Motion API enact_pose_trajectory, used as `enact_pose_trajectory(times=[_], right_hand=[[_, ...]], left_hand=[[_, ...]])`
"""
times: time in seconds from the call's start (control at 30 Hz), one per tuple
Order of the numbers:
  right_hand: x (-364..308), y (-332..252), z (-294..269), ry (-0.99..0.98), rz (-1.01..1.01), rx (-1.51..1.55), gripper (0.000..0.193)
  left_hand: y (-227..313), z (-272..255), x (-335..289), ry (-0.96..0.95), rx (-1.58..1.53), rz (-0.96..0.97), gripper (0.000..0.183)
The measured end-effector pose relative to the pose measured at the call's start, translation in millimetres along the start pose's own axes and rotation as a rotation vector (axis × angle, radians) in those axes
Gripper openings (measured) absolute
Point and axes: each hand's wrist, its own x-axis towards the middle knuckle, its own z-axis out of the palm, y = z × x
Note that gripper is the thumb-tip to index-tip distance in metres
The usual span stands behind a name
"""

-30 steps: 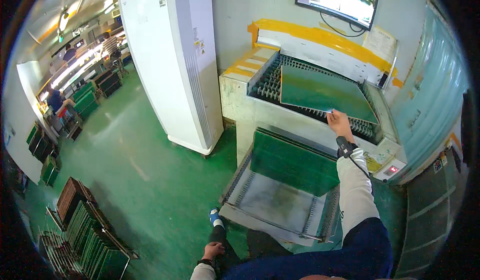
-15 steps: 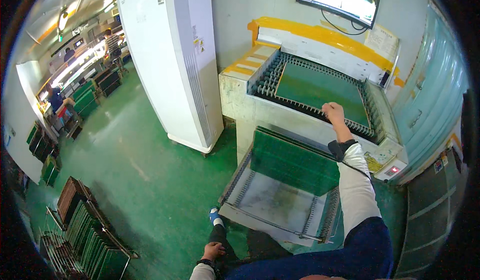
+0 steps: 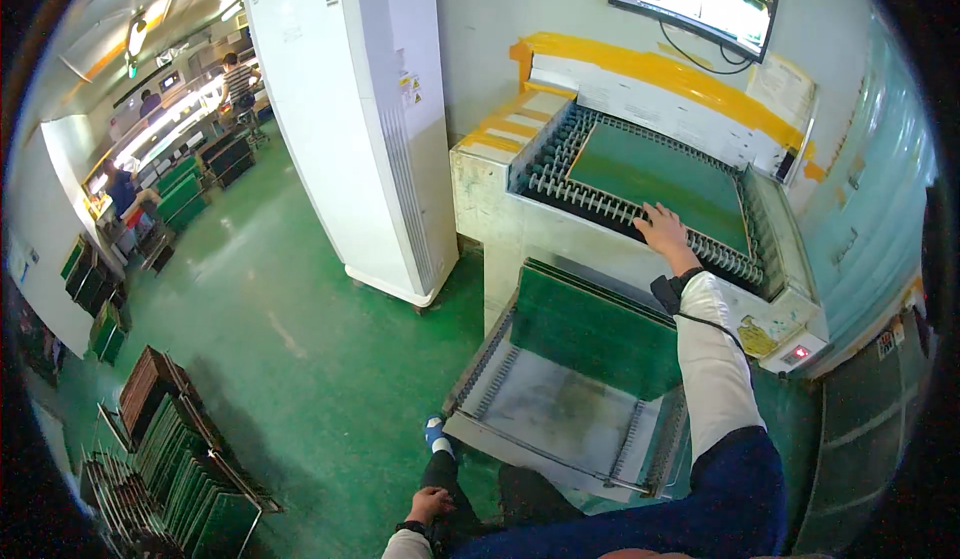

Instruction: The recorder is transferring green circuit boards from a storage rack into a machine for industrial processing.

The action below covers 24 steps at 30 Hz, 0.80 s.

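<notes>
Head view shows a flat, rectangular green panel [image 3: 665,179] with pale edging.

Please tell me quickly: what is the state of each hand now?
Left hand: near the left leg; open or closed cannot be told.
Right hand: open, at the near edge of the green panel; contact unclear.

Head view: the left of two side-by-side fisheye cameras is sitting on the person's head, looking forward and steeply down, upright and unmirrored. It is facing the roller bed [image 3: 582,191] at near range, with the slotted rack [image 3: 560,399] lying lower and the right sleeve [image 3: 716,369] showing closer. The wide lens is bending edges and also taking in distant lamps [image 3: 170,125], upper left.
</notes>
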Motion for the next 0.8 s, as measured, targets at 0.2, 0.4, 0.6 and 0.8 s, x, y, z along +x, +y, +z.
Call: enact_pose_trajectory(times=[0.2, 0.4, 0.6, 0.8], right_hand=[[23, 18, 7, -0.005, -0.012, 0.017, 0.064], [-11, 15, 9, 0.199, -0.098, 0.056, 0.058], [-97, -13, 4, 0.360, -0.442, 0.225, 0.049], [-188, -27, 29, 0.198, -0.435, 0.141, 0.058]], left_hand=[[8, 3, -10, -0.010, -0.045, -0.046, 0.026], [3, 2, -7, -0.019, 0.037, 0.007, 0.029], [-17, -4, 9, -0.059, -0.144, -0.018, 0.029], [-15, 0, 4, -0.022, -0.077, -0.007, 0.029]])
